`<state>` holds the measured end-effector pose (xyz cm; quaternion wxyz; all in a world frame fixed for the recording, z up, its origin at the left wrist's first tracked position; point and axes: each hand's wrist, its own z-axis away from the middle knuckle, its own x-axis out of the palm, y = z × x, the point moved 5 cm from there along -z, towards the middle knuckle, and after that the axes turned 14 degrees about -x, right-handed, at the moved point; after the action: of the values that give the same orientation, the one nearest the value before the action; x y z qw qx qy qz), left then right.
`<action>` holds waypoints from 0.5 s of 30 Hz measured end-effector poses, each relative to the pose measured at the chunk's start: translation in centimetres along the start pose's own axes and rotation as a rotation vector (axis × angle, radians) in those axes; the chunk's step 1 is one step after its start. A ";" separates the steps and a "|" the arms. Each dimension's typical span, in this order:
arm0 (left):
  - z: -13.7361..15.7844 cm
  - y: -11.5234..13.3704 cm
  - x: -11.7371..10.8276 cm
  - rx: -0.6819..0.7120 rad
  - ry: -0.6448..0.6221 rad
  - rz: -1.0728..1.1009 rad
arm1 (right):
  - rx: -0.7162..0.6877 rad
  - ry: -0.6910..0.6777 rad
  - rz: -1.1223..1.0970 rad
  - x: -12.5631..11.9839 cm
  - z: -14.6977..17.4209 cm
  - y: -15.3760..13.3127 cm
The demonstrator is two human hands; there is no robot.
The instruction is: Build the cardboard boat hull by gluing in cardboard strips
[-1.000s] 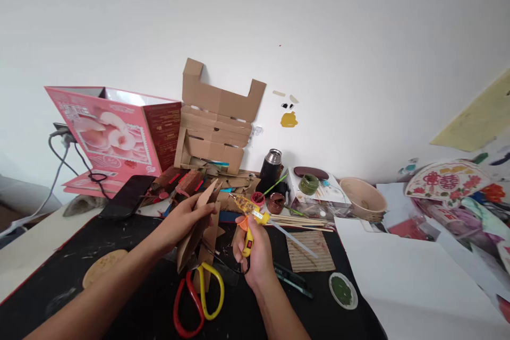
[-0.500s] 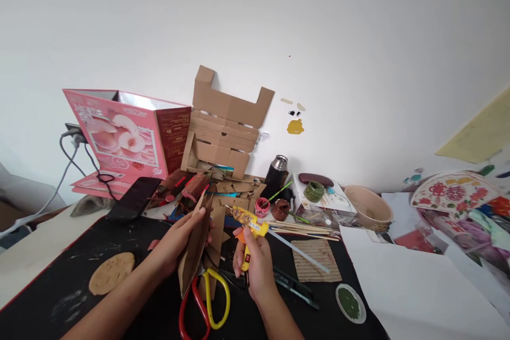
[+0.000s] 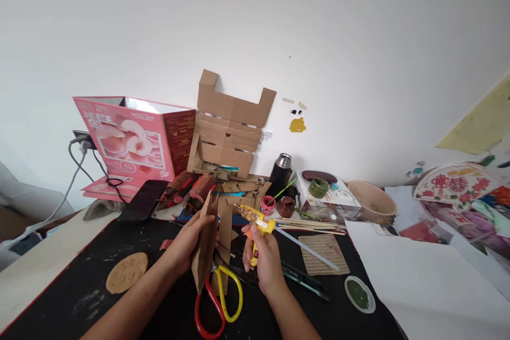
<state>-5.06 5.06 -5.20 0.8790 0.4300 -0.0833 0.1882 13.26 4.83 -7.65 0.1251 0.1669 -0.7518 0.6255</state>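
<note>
My left hand (image 3: 192, 241) is closed round a folded piece of cardboard (image 3: 206, 247), held upright with its edge toward me. In my right hand (image 3: 268, 261) is a yellow hot glue gun (image 3: 258, 222), its nozzle pointing left toward the cardboard but apart from it. A clear glue stick (image 3: 308, 248) sticks out of the gun's back end. Below the cardboard lie scissors (image 3: 231, 297) with one red and one yellow handle; their blades are mostly hidden. Another cardboard strip (image 3: 225, 234) lies between my hands.
Around the black mat (image 3: 167, 308) are a round tan disc (image 3: 127, 272), a phone (image 3: 144, 200), a utility knife (image 3: 305, 280), corrugated cardboard (image 3: 324, 255) and a lid with green paint (image 3: 359, 294). Paint jars (image 3: 286, 207), a black flask (image 3: 280, 174) and a pink box (image 3: 135, 141) stand behind.
The whole view has shifted, so everything sits slightly further right in the picture. Both hands keep their holds on the cardboard and the glue gun, with little other movement.
</note>
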 end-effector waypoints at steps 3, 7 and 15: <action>-0.4 -0.2 -0.1 0.085 -0.024 -0.090 | -0.009 -0.003 0.025 0.0 0.1 0.0; -0.6 -0.4 0.0 0.164 -0.045 -0.215 | -0.017 0.013 0.045 0.1 0.0 -0.2; 0.3 -0.8 1.0 0.244 -0.088 -0.443 | -0.063 -0.002 0.097 0.6 0.1 -1.4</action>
<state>-3.82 4.64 -5.24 0.8359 0.5486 -0.0017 -0.0193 13.32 4.44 -6.15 0.0992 0.1269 -0.7784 0.6068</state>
